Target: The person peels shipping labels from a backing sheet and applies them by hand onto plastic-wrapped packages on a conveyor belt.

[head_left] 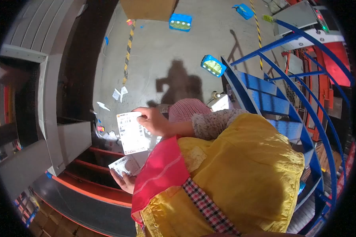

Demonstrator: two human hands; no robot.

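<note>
My right hand (pixel 153 121) reaches across from a patterned sleeve. Its thumb and fingers are closed on the upper right edge of a white printed label sheet (pixel 131 133), which bears barcodes and small text. Lower down, my left hand (pixel 125 182) is closed round the edge of a white labelled packet (pixel 124 166). That packet lies just below the sheet and also shows printing. My left forearm is hidden behind a pink cloth (pixel 158 170) and yellow clothing (pixel 241 166).
A dark conveyor belt (pixel 83 209) with an orange rail runs at lower left, beside a grey machine frame (pixel 47 102). Blue stair rails (pixel 292 75) curve along the right. Blue packs (pixel 213 65) and paper scraps (pixel 116 94) lie on the floor. A cardboard box (pixel 148 8) stands at the top.
</note>
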